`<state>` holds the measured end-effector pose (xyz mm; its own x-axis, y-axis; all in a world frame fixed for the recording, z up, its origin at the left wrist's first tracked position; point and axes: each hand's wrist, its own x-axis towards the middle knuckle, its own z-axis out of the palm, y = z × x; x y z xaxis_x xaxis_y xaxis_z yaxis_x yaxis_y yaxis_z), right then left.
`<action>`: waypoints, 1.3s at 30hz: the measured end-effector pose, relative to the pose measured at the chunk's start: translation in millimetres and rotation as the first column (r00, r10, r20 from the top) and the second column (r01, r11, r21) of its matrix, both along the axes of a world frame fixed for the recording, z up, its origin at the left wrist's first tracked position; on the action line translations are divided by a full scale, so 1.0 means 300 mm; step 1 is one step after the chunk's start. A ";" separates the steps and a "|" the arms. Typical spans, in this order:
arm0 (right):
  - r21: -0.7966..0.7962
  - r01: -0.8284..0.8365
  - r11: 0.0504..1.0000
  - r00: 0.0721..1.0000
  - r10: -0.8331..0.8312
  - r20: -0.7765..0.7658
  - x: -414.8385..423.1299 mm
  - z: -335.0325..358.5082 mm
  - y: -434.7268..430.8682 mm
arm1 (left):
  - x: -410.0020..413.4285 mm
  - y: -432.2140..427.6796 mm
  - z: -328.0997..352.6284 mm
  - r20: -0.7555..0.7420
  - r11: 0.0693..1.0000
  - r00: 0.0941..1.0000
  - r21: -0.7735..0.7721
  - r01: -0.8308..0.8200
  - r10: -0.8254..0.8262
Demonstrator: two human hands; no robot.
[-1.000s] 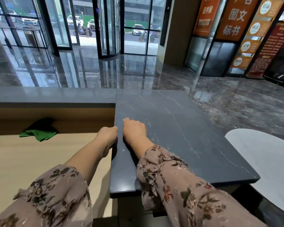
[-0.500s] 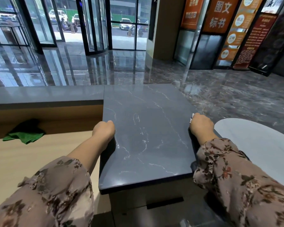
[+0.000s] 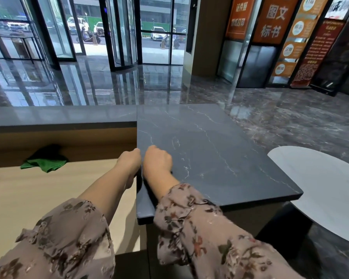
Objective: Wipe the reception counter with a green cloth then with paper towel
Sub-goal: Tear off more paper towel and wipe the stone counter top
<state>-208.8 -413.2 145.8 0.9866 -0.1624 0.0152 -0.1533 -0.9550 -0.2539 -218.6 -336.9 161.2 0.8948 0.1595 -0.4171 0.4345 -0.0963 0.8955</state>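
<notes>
Lobby, dark marble counter [image 3: 210, 158]: right hand [image 3: 157, 161] fisted on it by left edge, contents hidden, can't tell. Left hand [image 3: 129, 162] curled against that edge, grip unclear. Green cloth [image 3: 44, 163] lies on lower wooden desk [image 3: 28, 198], well left.

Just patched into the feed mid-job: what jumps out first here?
The left hand and right hand sit side by side at the left edge of the dark veined counter. A crumpled green cloth lies on the lower wooden desk to the left; orange signs stand far right.
</notes>
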 end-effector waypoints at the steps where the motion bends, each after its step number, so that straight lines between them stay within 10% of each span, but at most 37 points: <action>1: -0.013 -0.044 0.999 0.999 0.044 0.001 -0.011 0.004 0.028 | -0.006 0.004 0.005 -0.005 1.000 1.000 -0.012 -0.011 0.011; 8: -0.160 -0.130 0.979 0.989 0.140 0.053 -0.037 0.001 -0.131 | -0.023 -0.013 0.000 0.026 0.998 1.000 0.060 0.002 -0.003; 19: -0.177 0.441 0.880 0.897 -0.436 0.068 -0.213 0.021 -0.865 | -0.045 -0.075 -0.028 0.111 0.796 0.976 0.599 0.086 -0.189; 27: -0.115 0.480 0.870 0.877 -0.473 0.083 -0.212 0.027 -0.693 | -0.060 -0.034 -0.066 0.188 0.862 0.963 0.501 0.077 -0.195; 39: -0.078 -0.098 0.992 0.993 0.103 0.064 -0.199 -0.002 0.052 | -0.131 0.027 -0.036 0.087 0.991 0.994 0.117 0.060 -0.070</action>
